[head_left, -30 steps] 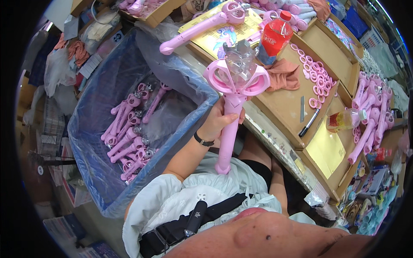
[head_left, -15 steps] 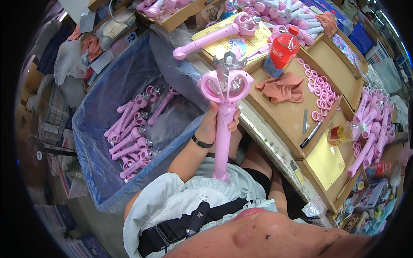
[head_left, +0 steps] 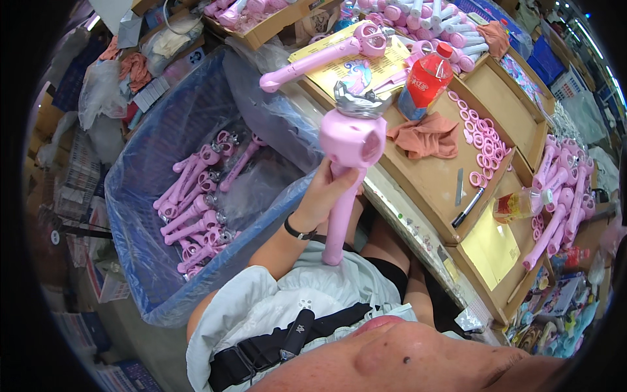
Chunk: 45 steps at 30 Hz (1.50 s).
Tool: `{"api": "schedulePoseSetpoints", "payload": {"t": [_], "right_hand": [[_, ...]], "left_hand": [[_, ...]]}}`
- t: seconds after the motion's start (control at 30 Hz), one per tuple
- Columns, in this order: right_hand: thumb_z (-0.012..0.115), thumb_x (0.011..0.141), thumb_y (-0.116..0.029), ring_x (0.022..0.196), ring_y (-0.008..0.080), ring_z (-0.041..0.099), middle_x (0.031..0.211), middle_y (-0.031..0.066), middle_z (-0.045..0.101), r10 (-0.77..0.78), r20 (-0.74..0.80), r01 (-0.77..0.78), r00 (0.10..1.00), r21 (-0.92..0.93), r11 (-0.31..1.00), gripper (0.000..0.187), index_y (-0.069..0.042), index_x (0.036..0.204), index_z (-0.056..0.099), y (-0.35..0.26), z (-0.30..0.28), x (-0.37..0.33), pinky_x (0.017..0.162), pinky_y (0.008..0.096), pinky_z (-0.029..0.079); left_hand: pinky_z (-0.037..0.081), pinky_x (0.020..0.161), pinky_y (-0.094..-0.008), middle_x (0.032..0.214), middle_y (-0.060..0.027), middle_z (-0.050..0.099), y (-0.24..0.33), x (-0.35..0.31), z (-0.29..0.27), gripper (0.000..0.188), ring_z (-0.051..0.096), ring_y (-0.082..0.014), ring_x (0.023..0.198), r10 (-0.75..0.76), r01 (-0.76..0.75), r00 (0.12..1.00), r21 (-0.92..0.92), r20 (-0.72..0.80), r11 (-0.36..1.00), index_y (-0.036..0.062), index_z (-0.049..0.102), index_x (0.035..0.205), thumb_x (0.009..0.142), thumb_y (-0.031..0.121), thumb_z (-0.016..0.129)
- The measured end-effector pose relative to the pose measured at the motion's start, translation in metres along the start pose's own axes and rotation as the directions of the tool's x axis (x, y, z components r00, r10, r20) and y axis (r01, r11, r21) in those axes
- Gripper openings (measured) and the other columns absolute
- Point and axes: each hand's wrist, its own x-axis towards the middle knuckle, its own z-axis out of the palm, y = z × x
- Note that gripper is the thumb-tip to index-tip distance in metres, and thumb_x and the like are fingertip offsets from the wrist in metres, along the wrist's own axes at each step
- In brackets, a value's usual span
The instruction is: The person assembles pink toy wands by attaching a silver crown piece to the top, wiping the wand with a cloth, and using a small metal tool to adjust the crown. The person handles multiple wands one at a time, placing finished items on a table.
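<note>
My left hand (head_left: 324, 193) is wrapped around the upper handle of a pink toy wand (head_left: 353, 140). The wand stands nearly upright in front of my body, with a silver crown on its round head and its lower end over my lap. A second pink wand (head_left: 313, 64) lies on a yellow printed sheet (head_left: 324, 80) at the table's far edge. To the left, several similar wands (head_left: 202, 214) lie in a blue plastic-lined bin (head_left: 147, 287). Of my right arm only the forearm (head_left: 420, 297) shows, beside the table edge; the right hand is hidden.
On the table, a cardboard tray (head_left: 408, 179) holds an orange cloth (head_left: 426, 135), pink rings (head_left: 483, 147), a black marker (head_left: 467, 208) and a metal strip (head_left: 459, 186). A red-labelled bottle (head_left: 426, 81) stands behind. More wands (head_left: 565, 189) and a tilted bottle (head_left: 519, 204) lie right.
The held wand has turned about its length, so its head shows a smoother, closed side instead of the open frame. My left hand has turned with the back more visible.
</note>
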Motion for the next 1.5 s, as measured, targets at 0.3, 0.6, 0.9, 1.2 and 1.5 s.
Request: {"api": "schedulePoseSetpoints", "payload": {"t": [0.3, 0.6, 0.9, 1.2, 1.5], "right_hand": [[0.046, 0.095, -0.032, 0.126, 0.0325, 0.041, 0.130, 0.0208, 0.049, 0.094, -0.046, -0.095, 0.995, -0.041, 0.995, 0.049, 0.004, 0.129, 0.046, 0.025, -0.011, -0.005, 0.105, 0.0348, 0.030], [0.046, 0.095, -0.032, 0.126, 0.0322, 0.041, 0.130, 0.0204, 0.050, 0.170, -0.099, -0.177, 0.980, -0.062, 0.982, 0.049, 0.004, 0.129, 0.046, 0.044, -0.018, -0.012, 0.105, 0.0347, 0.030], [0.046, 0.095, -0.032, 0.125, 0.0320, 0.042, 0.130, 0.0200, 0.050, 0.245, -0.146, -0.258, 0.959, -0.081, 0.963, 0.049, 0.004, 0.128, 0.047, 0.065, -0.025, -0.016, 0.105, 0.0347, 0.030], [0.046, 0.095, -0.032, 0.125, 0.0318, 0.042, 0.129, 0.0196, 0.051, 0.326, -0.193, -0.352, 0.926, -0.121, 0.928, 0.048, 0.004, 0.128, 0.047, 0.093, -0.033, -0.017, 0.105, 0.0346, 0.031], [0.046, 0.095, -0.031, 0.125, 0.0315, 0.043, 0.129, 0.0192, 0.051, 0.379, -0.232, -0.417, 0.896, -0.139, 0.898, 0.048, 0.004, 0.128, 0.047, 0.110, -0.037, -0.019, 0.104, 0.0346, 0.031]], "left_hand": [[0.044, 0.087, -0.0399, 0.115, -0.0246, 0.050, -0.016, 0.002, 0.003, 0.081, 0.053, -0.0367, 0.103, 0.539, -0.333, 0.838, 0.861, 0.084, 0.384, -0.0025, 0.030, 0.137, 0.072, 0.017, 0.075], [0.045, 0.082, -0.0412, 0.106, -0.0202, 0.051, -0.015, -0.007, 0.010, 0.083, 0.052, -0.0367, 0.097, 0.550, -0.293, 0.816, 0.947, 0.176, 0.131, -0.0023, 0.029, 0.138, 0.070, 0.010, 0.074], [0.046, 0.085, -0.0387, 0.111, -0.0176, 0.051, -0.019, -0.011, 0.012, 0.080, 0.054, -0.0322, 0.100, 0.534, -0.369, 0.814, 0.913, 0.228, 0.172, 0.0011, 0.030, 0.137, 0.070, 0.006, 0.073], [0.052, 0.074, -0.0329, 0.103, -0.0136, 0.058, 0.006, 0.007, -0.013, 0.059, 0.062, -0.0205, 0.085, 0.127, -0.046, 0.956, -0.292, 0.265, 0.955, -0.0011, 0.045, 0.121, 0.084, 0.041, 0.064], [0.046, 0.061, -0.0287, 0.083, -0.0068, 0.055, -0.006, -0.005, -0.002, 0.039, 0.056, -0.0133, 0.067, -0.089, 0.142, 0.951, -0.162, 0.297, 0.977, 0.0014, 0.051, 0.100, 0.072, 0.019, 0.071]]}}
